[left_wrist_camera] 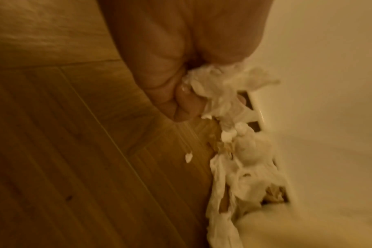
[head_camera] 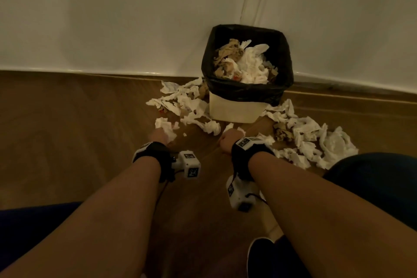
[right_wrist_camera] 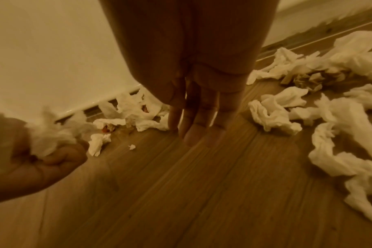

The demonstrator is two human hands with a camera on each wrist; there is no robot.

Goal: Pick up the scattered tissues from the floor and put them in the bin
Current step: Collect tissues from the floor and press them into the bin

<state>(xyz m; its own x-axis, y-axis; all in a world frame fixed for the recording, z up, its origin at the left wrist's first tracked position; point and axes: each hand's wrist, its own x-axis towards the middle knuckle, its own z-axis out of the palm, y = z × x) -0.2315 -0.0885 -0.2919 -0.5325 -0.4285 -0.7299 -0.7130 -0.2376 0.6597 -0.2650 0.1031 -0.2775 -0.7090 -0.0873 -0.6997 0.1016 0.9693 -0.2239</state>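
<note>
The bin (head_camera: 234,109), cream with a black liner, stands against the wall and holds several crumpled tissues. More tissues lie on the wooden floor in a left heap (head_camera: 182,106) and a larger right heap (head_camera: 313,140). My left hand (head_camera: 159,136) grips a crumpled white tissue (head_camera: 168,130) just in front of the left heap. The left wrist view shows its fingers (left_wrist_camera: 181,107) curled round the tissue (left_wrist_camera: 221,83). My right hand (head_camera: 226,141) hangs low in front of the bin. In the right wrist view its fingers (right_wrist_camera: 198,124) point straight down at bare floor and hold nothing.
A white wall with a skirting board (head_camera: 90,72) runs behind the bin. My dark-clothed knees (head_camera: 379,178) flank the arms and a dark shoe (head_camera: 259,255) stands at the bottom. Bare wooden floor (head_camera: 67,119) stretches to the left.
</note>
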